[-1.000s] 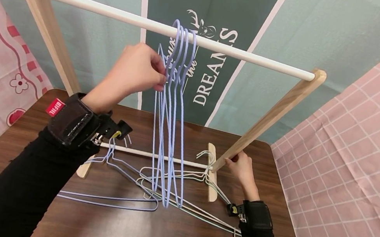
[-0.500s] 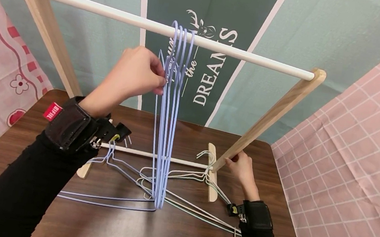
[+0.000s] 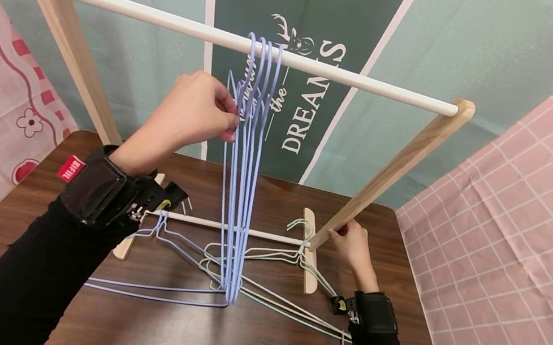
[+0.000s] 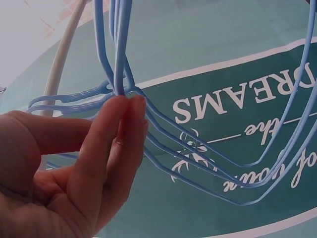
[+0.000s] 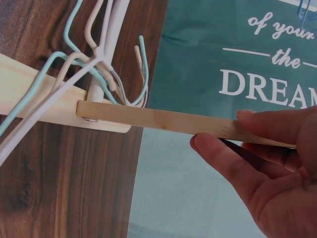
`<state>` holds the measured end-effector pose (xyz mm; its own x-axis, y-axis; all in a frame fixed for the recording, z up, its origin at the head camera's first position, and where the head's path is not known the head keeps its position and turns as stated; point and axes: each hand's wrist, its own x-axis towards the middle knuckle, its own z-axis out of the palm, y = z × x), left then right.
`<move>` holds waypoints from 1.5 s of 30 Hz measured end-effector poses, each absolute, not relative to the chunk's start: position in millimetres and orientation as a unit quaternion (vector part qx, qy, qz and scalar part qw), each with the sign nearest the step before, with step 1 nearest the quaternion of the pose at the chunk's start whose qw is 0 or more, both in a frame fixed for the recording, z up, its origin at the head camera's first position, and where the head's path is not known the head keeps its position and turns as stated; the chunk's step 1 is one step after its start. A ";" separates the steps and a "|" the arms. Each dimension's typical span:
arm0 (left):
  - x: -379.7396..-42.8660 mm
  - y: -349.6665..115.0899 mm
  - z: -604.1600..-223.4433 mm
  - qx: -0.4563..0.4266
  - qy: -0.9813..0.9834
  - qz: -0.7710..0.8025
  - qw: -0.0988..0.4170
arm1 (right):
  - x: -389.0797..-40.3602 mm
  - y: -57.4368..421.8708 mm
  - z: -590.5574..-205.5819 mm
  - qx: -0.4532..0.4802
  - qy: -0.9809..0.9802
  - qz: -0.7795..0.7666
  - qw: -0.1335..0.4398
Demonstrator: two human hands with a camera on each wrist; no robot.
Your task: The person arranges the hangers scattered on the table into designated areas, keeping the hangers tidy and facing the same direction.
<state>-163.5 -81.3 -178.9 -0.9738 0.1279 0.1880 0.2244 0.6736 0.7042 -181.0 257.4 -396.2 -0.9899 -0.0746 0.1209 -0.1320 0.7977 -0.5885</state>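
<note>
My left hand (image 3: pixel 197 104) pinches the neck of a blue wire hanger (image 4: pixel 120 54) between thumb and fingers. This hanger hangs in a close group of several blue hangers (image 3: pixel 238 219), their hooks over the white top bar (image 3: pixel 161 16) of a rack. Low on the right, my right hand (image 3: pixel 352 246) holds the rack's wooden post (image 3: pixel 401 158); in the right wrist view, thumb and fingers lie on opposite sides of the post (image 5: pixel 163 120).
More blue hangers (image 3: pixel 154 298) lie at the lower left by the rack's lower bar (image 3: pixel 269 235). White and mint hangers (image 5: pixel 64 84) lie near the right foot (image 3: pixel 309 279). A brown table (image 3: pixel 176 337) carries the rack; cloth curtains (image 3: pixel 516 222) surround it.
The lower ends of the hanging blue hangers have swung left and drawn together. My left hand has shifted slightly down and left, the nearest hook sliding a little left. The right hand stays put.
</note>
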 end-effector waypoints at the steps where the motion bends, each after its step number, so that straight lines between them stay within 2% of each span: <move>1: -163.0 -81.4 -178.9 -0.097 -0.913 -0.392 0.061 | -181.0 257.4 -396.3 0.054 -0.947 0.314 0.045; 25: -158.4 -88.5 -189.6 -0.095 -0.922 -0.374 0.023 | -178.8 257.1 -395.2 0.051 -0.944 0.324 0.035; 39: -163.6 -111.3 -222.4 -0.086 -0.934 -0.346 0.027 | -180.3 256.5 -395.8 0.051 -0.947 0.315 0.041; 45: -166.2 -121.3 -240.5 -0.065 -0.924 -0.376 -0.013 | -179.5 255.7 -395.6 0.047 -0.947 0.315 0.041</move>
